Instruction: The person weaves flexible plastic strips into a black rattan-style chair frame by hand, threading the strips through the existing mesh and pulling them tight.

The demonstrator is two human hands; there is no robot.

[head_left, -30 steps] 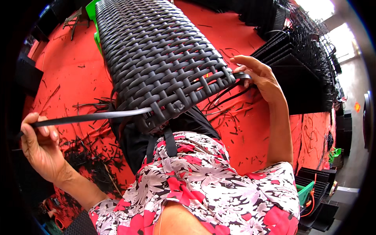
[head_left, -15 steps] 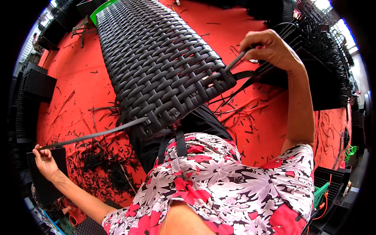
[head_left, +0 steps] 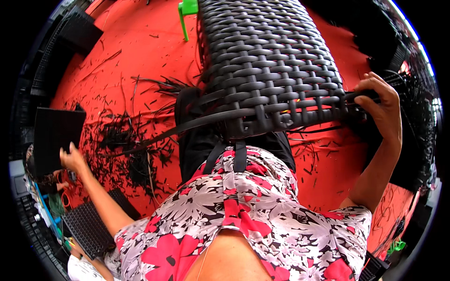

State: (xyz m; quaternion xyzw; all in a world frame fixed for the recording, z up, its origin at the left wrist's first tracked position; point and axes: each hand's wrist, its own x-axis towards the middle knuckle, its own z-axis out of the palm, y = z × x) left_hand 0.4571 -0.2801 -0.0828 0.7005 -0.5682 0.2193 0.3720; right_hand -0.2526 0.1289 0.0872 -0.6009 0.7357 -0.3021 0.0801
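Observation:
A dark grey woven wicker piece (head_left: pixel 276 61), made of flat synthetic rattan strips, stretches away from my lap. Its near edge has open gaps in the weave. From that edge a long loose strip (head_left: pixel 178 129) runs left and down toward the floor. My left hand (head_left: pixel 74 159) is beyond the strip's far end, its fingers apart and nothing visible in them. At the near right corner, my right hand (head_left: pixel 382 103) is closed, with a dark strip (head_left: pixel 363 95) between thumb and fingers. Part of that strip is hidden by the hand.
Strip offcuts (head_left: pixel 136 164) litter the red floor covering (head_left: pixel 126 61), heaped at left. A black panel (head_left: pixel 56 136) and another woven piece (head_left: pixel 93 225) stand near my left arm. A green plastic stool (head_left: pixel 188 7) is behind; dark bundles lie at right. Part of another person (head_left: pixel 84 267) shows lower left.
My left hand has come off the long strip, which now sags. My right hand has lowered to the wicker corner. The view has turned, shifting the wicker piece rightward in the picture.

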